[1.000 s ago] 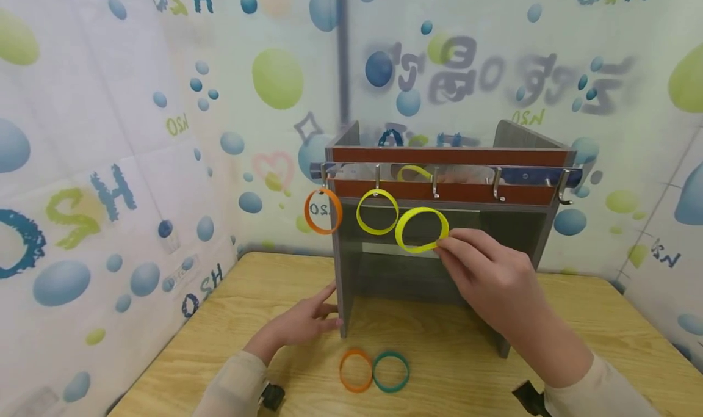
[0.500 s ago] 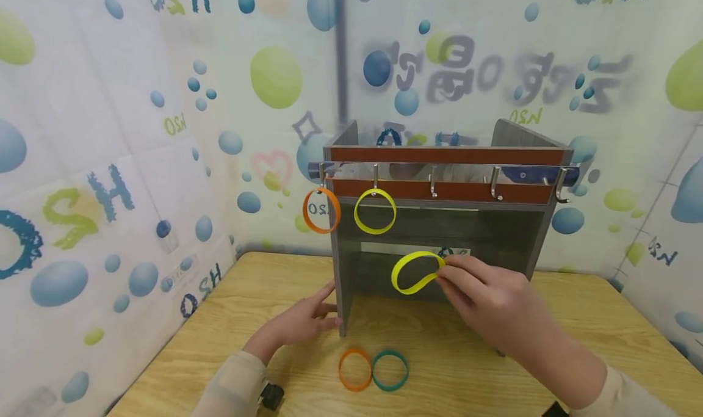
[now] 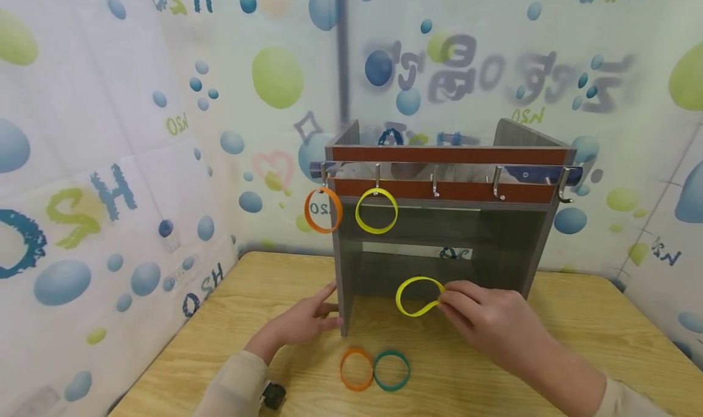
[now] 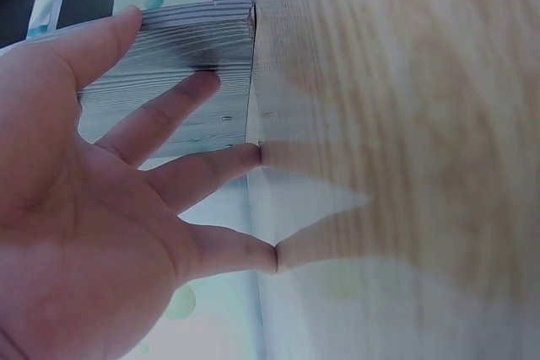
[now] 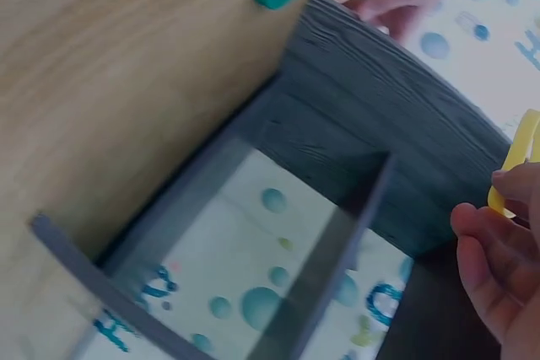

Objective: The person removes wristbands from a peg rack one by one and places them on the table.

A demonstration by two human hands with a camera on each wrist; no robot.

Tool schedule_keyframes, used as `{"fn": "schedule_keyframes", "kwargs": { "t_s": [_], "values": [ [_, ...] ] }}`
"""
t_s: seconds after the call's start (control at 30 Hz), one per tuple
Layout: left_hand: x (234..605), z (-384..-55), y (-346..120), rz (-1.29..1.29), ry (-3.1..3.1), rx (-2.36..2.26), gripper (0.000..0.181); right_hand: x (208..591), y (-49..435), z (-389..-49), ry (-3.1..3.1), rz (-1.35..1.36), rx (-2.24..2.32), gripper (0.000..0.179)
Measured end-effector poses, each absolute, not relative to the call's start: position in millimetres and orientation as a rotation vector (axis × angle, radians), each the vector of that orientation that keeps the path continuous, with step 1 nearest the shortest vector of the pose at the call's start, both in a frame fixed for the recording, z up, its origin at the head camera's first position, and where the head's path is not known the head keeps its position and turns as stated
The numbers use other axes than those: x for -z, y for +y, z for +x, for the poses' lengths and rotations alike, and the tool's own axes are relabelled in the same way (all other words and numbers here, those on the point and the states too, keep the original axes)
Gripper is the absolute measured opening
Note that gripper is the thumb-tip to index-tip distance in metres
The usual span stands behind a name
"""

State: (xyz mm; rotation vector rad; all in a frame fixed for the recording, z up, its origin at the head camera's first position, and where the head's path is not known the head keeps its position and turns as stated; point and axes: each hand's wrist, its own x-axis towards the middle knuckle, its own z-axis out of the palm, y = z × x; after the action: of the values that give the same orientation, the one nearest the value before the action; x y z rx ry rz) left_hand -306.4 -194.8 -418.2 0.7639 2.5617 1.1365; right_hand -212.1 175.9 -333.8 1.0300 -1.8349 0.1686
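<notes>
My right hand (image 3: 489,319) pinches the right side of a yellow silicone wristband (image 3: 400,298), in front of the lower opening of a grey wooden rack (image 3: 339,270). The same band (image 5: 525,137) shows at the right edge of the right wrist view. My left hand (image 3: 302,320) has its fingers spread at the rack's left side panel; in the left wrist view the thumb and a finger touch the panel (image 4: 181,48) while two fingertips meet the tabletop. An orange wristband (image 3: 307,215) and another yellow wristband (image 3: 359,218) hang from the two leftmost hooks.
A metal hook rail (image 3: 412,171) crosses the rack's front, with bare hooks (image 3: 497,185) toward the right. Near the front of the wooden table (image 3: 285,270) an orange wristband (image 3: 343,377) and a green wristband (image 3: 406,377) lie side by side. A patterned curtain (image 3: 181,130) surrounds the table.
My right hand has lowered the yellow wristband from just below the hook rail to the rack's lower opening. The left hand and the other bands stay where they were.
</notes>
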Motion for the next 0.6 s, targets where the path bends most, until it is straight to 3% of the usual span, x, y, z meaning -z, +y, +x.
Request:
{"fn": "schedule_keyframes", "kwargs": {
  "t_s": [0.6],
  "values": [
    [420.0, -307.2, -194.6, 0.765, 2.578, -1.142, 0.09, 411.8, 190.8, -224.7, -2.038, 1.102, -0.273, 0.054]
  ]
}}
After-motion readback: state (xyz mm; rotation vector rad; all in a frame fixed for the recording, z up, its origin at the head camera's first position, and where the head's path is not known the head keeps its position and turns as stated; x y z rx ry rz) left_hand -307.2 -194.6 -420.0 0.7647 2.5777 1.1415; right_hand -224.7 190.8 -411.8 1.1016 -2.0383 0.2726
